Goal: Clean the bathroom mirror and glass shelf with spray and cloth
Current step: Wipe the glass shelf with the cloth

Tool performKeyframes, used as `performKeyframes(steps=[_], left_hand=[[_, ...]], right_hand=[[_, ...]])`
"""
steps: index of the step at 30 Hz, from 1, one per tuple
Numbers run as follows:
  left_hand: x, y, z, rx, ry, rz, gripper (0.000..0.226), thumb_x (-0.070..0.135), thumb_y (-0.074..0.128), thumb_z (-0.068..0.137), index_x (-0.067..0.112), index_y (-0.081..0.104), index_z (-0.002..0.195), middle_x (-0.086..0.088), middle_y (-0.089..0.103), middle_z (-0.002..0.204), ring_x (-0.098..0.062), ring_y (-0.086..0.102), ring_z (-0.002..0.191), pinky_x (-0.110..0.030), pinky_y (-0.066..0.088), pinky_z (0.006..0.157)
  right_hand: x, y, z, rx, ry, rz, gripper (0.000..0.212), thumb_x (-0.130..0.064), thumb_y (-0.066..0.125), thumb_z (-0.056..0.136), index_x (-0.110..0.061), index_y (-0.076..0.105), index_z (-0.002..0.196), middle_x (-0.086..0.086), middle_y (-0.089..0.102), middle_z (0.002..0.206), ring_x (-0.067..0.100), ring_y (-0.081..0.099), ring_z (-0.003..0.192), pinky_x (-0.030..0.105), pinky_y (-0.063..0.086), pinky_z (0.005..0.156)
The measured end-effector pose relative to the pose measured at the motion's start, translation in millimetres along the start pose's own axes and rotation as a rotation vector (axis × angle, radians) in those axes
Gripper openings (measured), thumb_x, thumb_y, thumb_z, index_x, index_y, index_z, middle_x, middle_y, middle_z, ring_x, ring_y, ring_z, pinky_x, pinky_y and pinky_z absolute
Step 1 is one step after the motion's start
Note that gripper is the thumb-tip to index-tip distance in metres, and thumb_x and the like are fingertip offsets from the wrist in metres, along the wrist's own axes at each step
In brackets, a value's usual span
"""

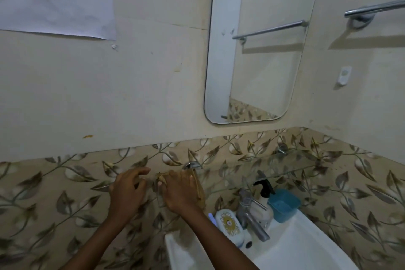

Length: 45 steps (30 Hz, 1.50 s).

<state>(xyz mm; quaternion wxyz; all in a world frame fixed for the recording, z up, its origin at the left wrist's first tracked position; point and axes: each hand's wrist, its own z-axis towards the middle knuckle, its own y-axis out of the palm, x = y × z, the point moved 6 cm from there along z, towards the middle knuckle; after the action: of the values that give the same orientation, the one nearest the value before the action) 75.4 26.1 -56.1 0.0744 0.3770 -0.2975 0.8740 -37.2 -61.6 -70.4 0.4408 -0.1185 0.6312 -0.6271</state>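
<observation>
Fingers (186, 178) of right hand (182, 193) press flat on tan cloth (200, 190) at glass shelf (274, 173) left end, lower centre; left hand (128, 188) spread, empty. Wipe steadily rightward; spray bottle (264, 190) lower right.

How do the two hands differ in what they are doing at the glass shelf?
The right hand lies flat with a brownish cloth under it, while the left hand holds nothing. The right hand's fingers are closed together; the left hand's fingers are spread and curled. The right hand is nearer the shelf's metal bracket; the left hand is further left, at the shelf's end. Both hands are at the left part of the glass shelf, palms down.
</observation>
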Motion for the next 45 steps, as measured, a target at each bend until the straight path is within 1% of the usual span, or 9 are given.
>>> performKeyframes(steps=[7, 14, 19, 24, 27, 30, 34, 38, 45], left_hand=[[8.2, -7.4, 1.7, 0.040, 0.011, -0.060, 0.035, -0.007, 0.054, 0.081, 0.019, 0.067, 0.099, -0.003, 0.067, 0.103, -0.032, 0.056, 0.106, -0.053, 0.045, 0.090], [41.6, 30.3, 4.4, -0.060, 0.144, -0.094, 0.032, -0.005, 0.054, 0.080, 0.018, 0.067, 0.098, 0.005, 0.063, 0.099, -0.024, 0.054, 0.104, -0.036, 0.043, 0.086], [57.4, 61.4, 4.1, -0.136, 0.180, -0.130, 0.035, 0.032, 0.038, 0.073, 0.027, 0.064, 0.096, 0.009, 0.063, 0.099, -0.024, 0.055, 0.102, -0.048, 0.046, 0.088], [67.2, 85.0, 12.0, -0.153, 0.203, -0.135, 0.031, 0.021, 0.044, 0.074, 0.021, 0.068, 0.095, 0.008, 0.062, 0.095, -0.026, 0.059, 0.096, -0.051, 0.047, 0.087], [65.3, 92.3, 17.1, -0.141, 0.229, -0.129, 0.025, 0.022, 0.047, 0.079, 0.027, 0.065, 0.095, 0.010, 0.061, 0.093, -0.023, 0.059, 0.091, -0.049, 0.049, 0.083], [61.4, 95.5, 20.0, -0.108, 0.236, -0.108, 0.029, 0.005, 0.056, 0.079, 0.029, 0.064, 0.094, 0.011, 0.061, 0.092, -0.023, 0.058, 0.091, -0.047, 0.047, 0.083], [63.0, 96.8, 20.0, -0.114, 0.311, -0.071, 0.025, 0.029, 0.042, 0.075, 0.042, 0.057, 0.091, 0.015, 0.062, 0.090, -0.021, 0.060, 0.087, -0.045, 0.048, 0.076], [62.5, 98.1, 17.3, -0.100, 0.341, -0.042, 0.032, 0.036, 0.037, 0.070, 0.057, 0.051, 0.089, 0.028, 0.056, 0.092, -0.007, 0.050, 0.090, -0.037, 0.042, 0.070], [58.6, 100.1, 16.4, -0.067, 0.344, -0.007, 0.039, 0.037, 0.041, 0.071, 0.062, 0.046, 0.100, 0.018, 0.062, 0.092, -0.004, 0.048, 0.089, -0.041, 0.045, 0.068]], right_hand=[[-20.4, -4.7, -23.0, -0.085, -0.330, 0.023, 0.040, -0.033, 0.036, 0.098, -0.016, 0.043, 0.133, 0.010, 0.044, 0.142, 0.028, 0.028, 0.138, 0.044, 0.015, 0.113], [58.0, -21.0, -34.8, 0.061, -0.426, -0.021, 0.056, -0.054, 0.026, 0.092, -0.029, 0.036, 0.140, -0.003, 0.039, 0.149, 0.009, 0.026, 0.141, 0.026, 0.012, 0.115], [147.5, -57.0, -29.5, 0.150, -0.188, 0.054, 0.070, -0.073, 0.019, 0.083, -0.033, 0.043, 0.136, -0.007, 0.046, 0.144, 0.010, 0.037, 0.136, 0.033, 0.023, 0.116], [242.7, -110.5, -19.2, 0.208, 0.070, 0.089, 0.066, -0.064, 0.033, 0.085, -0.021, 0.049, 0.133, -0.004, 0.050, 0.138, 0.018, 0.044, 0.130, 0.034, 0.031, 0.109], [296.4, -134.7, -11.5, 0.233, 0.192, 0.012, 0.035, -0.032, 0.043, 0.096, -0.015, 0.055, 0.125, -0.002, 0.055, 0.128, 0.016, 0.047, 0.124, 0.031, 0.030, 0.103], [349.5, -156.9, -2.6, 0.353, 0.374, -0.112, 0.026, -0.024, 0.040, 0.096, -0.012, 0.061, 0.107, 0.004, 0.064, 0.114, 0.023, 0.057, 0.105, 0.039, 0.040, 0.094], [394.3, -174.0, 13.2, 0.453, 0.641, -0.230, 0.036, -0.030, 0.035, 0.092, -0.009, 0.064, 0.095, 0.016, 0.066, 0.106, 0.034, 0.059, 0.102, 0.043, 0.044, 0.092], [429.6, -179.3, 41.3, 0.288, 0.730, -0.215, 0.044, -0.036, 0.034, 0.089, -0.007, 0.063, 0.105, 0.018, 0.063, 0.117, 0.034, 0.057, 0.108, 0.043, 0.042, 0.099], [433.9, -187.3, 53.3, 0.173, 0.732, -0.292, 0.052, -0.044, 0.024, 0.096, -0.013, 0.049, 0.129, 0.018, 0.048, 0.139, 0.035, 0.045, 0.127, 0.046, 0.030, 0.110]])
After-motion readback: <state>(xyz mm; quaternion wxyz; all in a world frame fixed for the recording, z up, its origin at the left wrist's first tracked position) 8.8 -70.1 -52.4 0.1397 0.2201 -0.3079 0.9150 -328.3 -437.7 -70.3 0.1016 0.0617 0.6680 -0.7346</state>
